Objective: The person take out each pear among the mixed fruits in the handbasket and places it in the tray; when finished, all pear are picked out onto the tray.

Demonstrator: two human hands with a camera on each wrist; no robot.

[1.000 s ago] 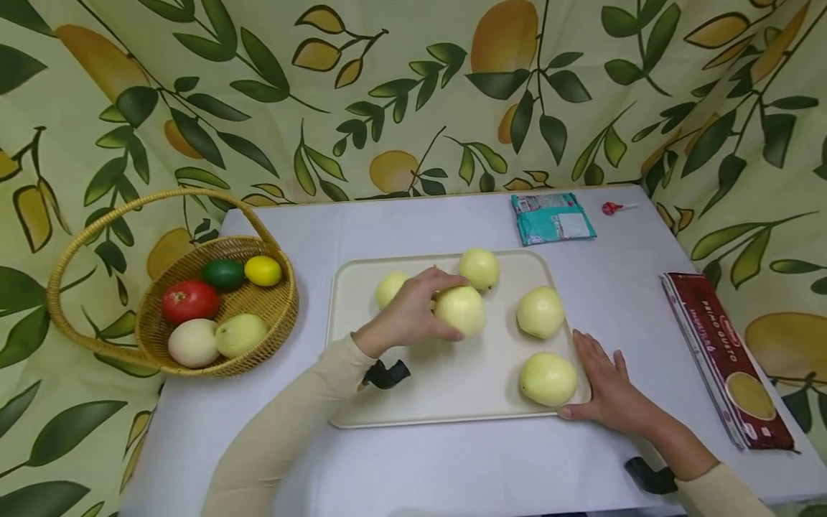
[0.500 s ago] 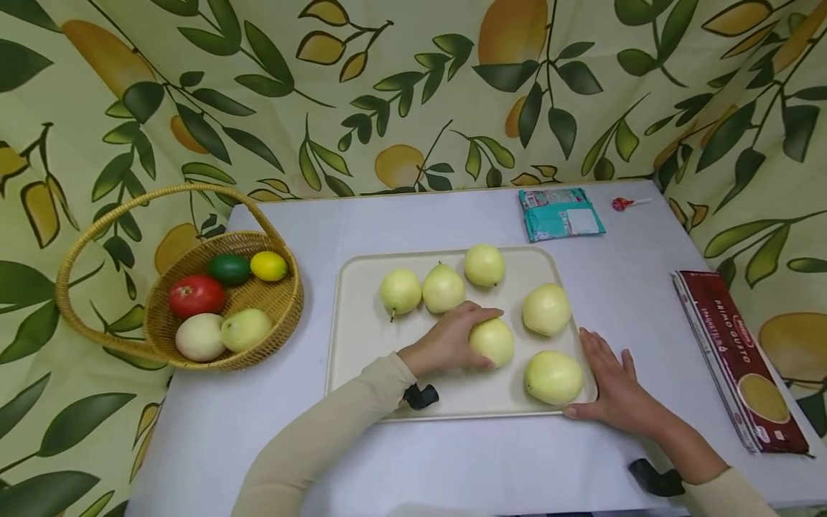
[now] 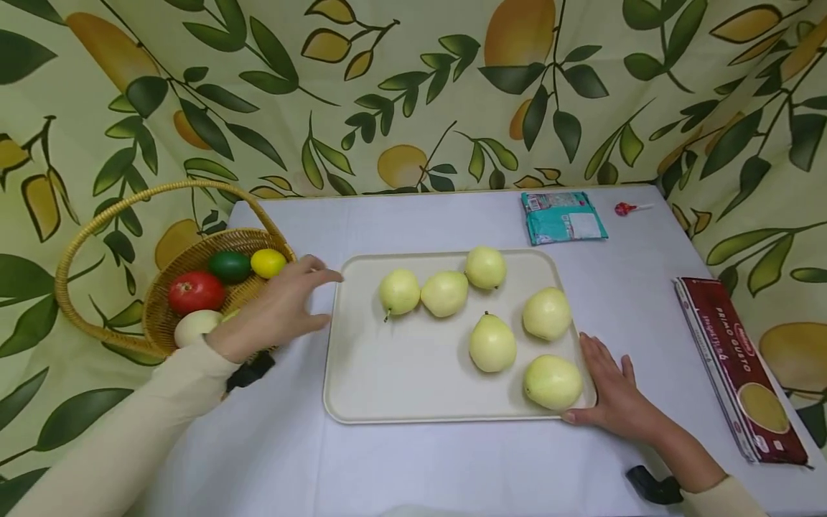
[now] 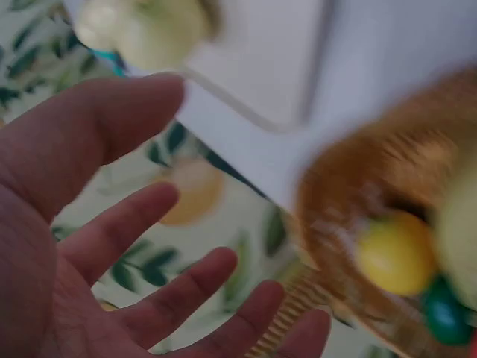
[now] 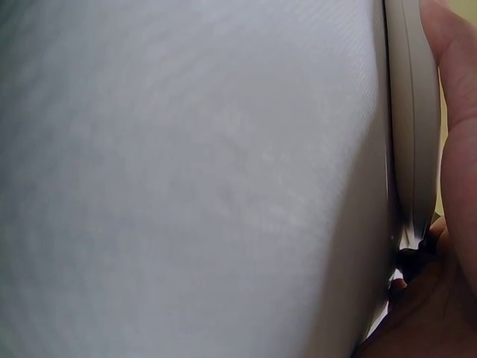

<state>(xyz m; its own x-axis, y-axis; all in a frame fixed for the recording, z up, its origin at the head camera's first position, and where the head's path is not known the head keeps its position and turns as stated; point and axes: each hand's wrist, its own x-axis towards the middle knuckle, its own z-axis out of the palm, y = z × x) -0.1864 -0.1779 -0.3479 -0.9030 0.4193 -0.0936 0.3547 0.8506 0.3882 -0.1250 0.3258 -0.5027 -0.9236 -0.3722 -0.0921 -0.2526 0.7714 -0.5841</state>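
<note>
My left hand (image 3: 278,309) hovers over the right rim of a wicker basket (image 3: 155,298), fingers spread, holding nothing. The left wrist view also shows it empty, thumb and fingers (image 4: 197,287) apart. Several pale yellow-green pears lie on a cream tray (image 3: 388,380); one pear (image 3: 492,345) stands upright with its stem up. At the tray's lower right corner, my right hand (image 3: 614,395) rests against the edge with fingers extended, beside another pear (image 3: 553,382). In the basket are a red fruit (image 3: 197,292), a dark green fruit (image 3: 229,266), a lemon (image 3: 268,263) and a whitish fruit (image 3: 196,327).
A teal packet (image 3: 563,217) and a lollipop (image 3: 625,209) lie at the back right of the white table. Dark red spaghetti packs (image 3: 739,370) are near the right edge. The basket's tall handle (image 3: 84,240) arches on the left. Patterned cloth hangs behind.
My left hand set a pear down in the tray's middle right, released it, and moved left to the basket. My right hand stays at the tray's corner.
</note>
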